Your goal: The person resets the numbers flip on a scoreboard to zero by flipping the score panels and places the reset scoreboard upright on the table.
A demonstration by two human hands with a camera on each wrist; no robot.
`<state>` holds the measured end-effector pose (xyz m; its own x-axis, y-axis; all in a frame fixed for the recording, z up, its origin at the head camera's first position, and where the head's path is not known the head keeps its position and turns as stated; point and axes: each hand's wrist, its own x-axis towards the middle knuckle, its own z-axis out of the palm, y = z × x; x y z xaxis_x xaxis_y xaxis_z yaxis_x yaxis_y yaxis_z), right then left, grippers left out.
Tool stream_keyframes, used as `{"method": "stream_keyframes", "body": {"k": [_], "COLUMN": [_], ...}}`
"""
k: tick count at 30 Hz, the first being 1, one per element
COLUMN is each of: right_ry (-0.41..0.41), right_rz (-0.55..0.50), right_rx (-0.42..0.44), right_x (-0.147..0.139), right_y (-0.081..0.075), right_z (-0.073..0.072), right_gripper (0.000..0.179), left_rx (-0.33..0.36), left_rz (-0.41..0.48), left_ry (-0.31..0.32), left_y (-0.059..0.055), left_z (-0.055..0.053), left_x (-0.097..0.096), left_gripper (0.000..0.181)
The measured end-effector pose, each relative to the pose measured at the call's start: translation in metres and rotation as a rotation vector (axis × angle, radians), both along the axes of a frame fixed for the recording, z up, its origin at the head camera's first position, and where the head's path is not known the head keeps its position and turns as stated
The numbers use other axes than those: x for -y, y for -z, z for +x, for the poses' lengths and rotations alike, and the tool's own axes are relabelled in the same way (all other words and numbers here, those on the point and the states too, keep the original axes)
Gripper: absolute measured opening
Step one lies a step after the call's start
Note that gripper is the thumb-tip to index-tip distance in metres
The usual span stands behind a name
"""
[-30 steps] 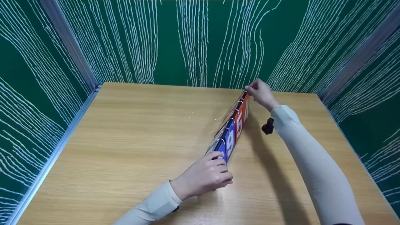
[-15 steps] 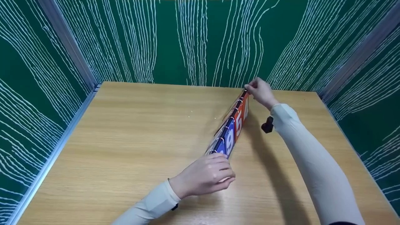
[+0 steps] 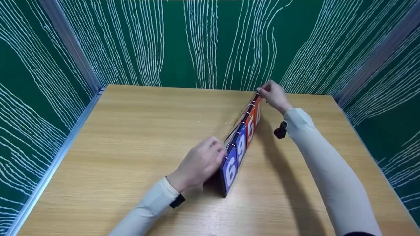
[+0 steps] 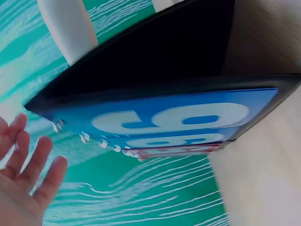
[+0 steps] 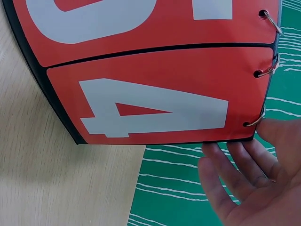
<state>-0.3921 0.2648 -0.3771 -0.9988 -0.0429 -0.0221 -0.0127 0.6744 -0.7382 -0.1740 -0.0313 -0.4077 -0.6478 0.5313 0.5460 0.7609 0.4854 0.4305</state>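
A flip scoreboard [image 3: 241,146] stands like a tent on the table, running away from me. Its right face shows blue cards with 6 and 9, then red cards with 5 and 4, hung on metal rings along the top edge. At the near end, my left hand [image 3: 201,160] is over the left side of the ridge. The left wrist view has the left fingers [image 4: 47,176] loosely bent, apart from the scoreboard [image 4: 202,115] and holding nothing. My right hand [image 3: 275,96] pinches the far top corner; the right wrist view puts its thumb [image 5: 277,134] by the last ring.
The wooden table [image 3: 131,137] carries a few tiny pale specks [image 3: 200,118] left of the scoreboard. Green walls [image 3: 177,42] with white wavy lines enclose its back and sides. A black wrist device [image 3: 280,130] hangs by the right sleeve.
My left hand has let go of the scoreboard's near end and moved up and left, uncovering the blue 6 card. The right hand keeps its hold at the far corner.
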Motion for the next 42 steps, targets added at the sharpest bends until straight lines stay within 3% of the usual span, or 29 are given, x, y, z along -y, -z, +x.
{"method": "stream_keyframes", "body": {"k": [5, 10, 15, 20, 29, 35, 42], "right_ry": [0.003, 0.005, 0.005, 0.016, 0.013, 0.013, 0.011], "right_rz": [-0.014, -0.034, -0.043, -0.047, -0.042, -0.041, -0.038], "right_rx": [0.009, 0.005, -0.002, 0.005, -0.006, -0.014, -0.001], "right_x": [0.001, 0.001, 0.002, 0.001, -0.002, -0.002, -0.002], "right_y": [0.002, 0.003, 0.002, 0.003, 0.006, 0.004, 0.003], "right_z": [-0.001, -0.002, -0.003, -0.002, -0.002, -0.003, -0.003], "right_gripper": [0.034, 0.033, 0.032, 0.031, 0.030, 0.030, 0.030], "left_rx": [0.376, 0.531, 0.583, 0.653, 0.705, 0.773, 0.795], "left_rz": [0.103, 0.116, 0.055, -0.010, -0.151, -0.159, -0.138], "left_ry": [-0.112, -0.158, -0.160, -0.120, 0.045, 0.083, 0.059], "left_y": [0.009, 0.021, 0.029, 0.037, 0.054, 0.058, 0.065], "left_z": [-0.014, -0.027, -0.033, -0.034, -0.033, -0.035, -0.037], "left_x": [0.006, 0.008, 0.008, 0.008, 0.008, 0.009, 0.008], "left_gripper": [0.029, 0.025, 0.028, 0.037, 0.050, 0.057, 0.051]}}
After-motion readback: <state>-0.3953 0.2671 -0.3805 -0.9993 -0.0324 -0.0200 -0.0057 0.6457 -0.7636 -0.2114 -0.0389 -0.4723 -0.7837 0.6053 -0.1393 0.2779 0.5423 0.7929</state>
